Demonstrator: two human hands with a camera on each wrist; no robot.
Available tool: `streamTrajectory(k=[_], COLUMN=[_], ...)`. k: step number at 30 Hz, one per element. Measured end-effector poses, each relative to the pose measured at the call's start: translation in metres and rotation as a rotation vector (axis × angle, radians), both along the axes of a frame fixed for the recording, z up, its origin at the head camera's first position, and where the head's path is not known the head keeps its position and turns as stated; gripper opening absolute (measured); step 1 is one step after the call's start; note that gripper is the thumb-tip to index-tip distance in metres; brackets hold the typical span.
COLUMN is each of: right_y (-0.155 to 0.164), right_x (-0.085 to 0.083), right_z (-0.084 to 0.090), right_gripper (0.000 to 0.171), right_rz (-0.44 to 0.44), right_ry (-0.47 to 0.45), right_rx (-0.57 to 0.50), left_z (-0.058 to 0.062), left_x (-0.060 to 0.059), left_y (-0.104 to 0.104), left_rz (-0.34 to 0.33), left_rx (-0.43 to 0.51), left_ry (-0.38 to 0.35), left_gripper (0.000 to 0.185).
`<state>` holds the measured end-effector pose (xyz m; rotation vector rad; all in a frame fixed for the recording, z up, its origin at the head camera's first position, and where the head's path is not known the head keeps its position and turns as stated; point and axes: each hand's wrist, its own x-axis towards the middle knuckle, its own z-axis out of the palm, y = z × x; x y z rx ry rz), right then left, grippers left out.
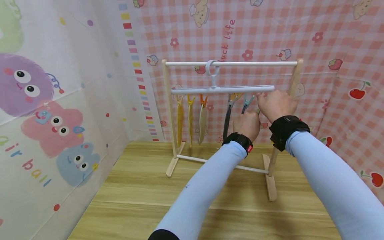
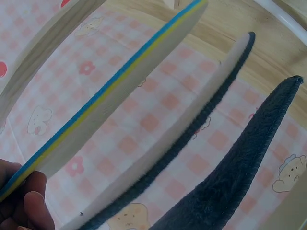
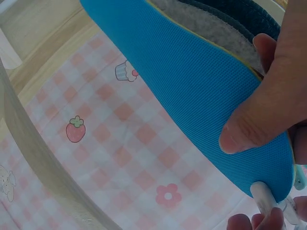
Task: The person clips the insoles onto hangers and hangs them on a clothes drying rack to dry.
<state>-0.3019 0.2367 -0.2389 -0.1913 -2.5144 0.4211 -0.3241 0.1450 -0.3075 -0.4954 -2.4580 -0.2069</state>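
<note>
My left hand (image 1: pixel 247 125) holds the upper end of an insole (image 3: pixel 192 81), blue on one side and pale on the other with a yellow edge. Its thumb lies on the blue face in the right wrist view. Just above it, my right hand (image 1: pixel 277 105) pinches a pale clothespin (image 3: pixel 264 197) at the insole's top edge, by the right end of the white hanger (image 1: pixel 243 89). Whether the clothespin fully grips the insole is hard to tell. Left of it hang dark plush insoles (image 2: pixel 240 158), one from a light-blue clothespin (image 1: pixel 247 101).
The hanger hooks over the top rod (image 1: pixel 255 63) of a wooden rack (image 1: pixel 168 110). Farther left, several yellow and cream insoles (image 1: pixel 203 123) hang from yellow and orange clothespins (image 1: pixel 204 100). The rack stands on a wood-grain table (image 1: pixel 120 200), with patterned cloth (image 1: pixel 270 26) behind.
</note>
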Motion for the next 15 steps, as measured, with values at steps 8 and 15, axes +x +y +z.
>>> streamTrajectory(k=[8,15], right_y=[0.0032,0.0073], right_x=[0.0001,0.001], right_z=[-0.0021,-0.0066], right_gripper=[0.069,0.069], right_rz=[-0.003,-0.001], right_ry=[-0.05,-0.04], right_rx=[-0.015,-0.013], left_z=[-0.0011,-0.0047], left_x=[0.0035,0.0091], left_y=[0.0017,0.0038], left_rz=[-0.019,-0.04], left_rx=[-0.007,-0.004], left_ry=[-0.02,-0.077], left_gripper=[0.032,0.038])
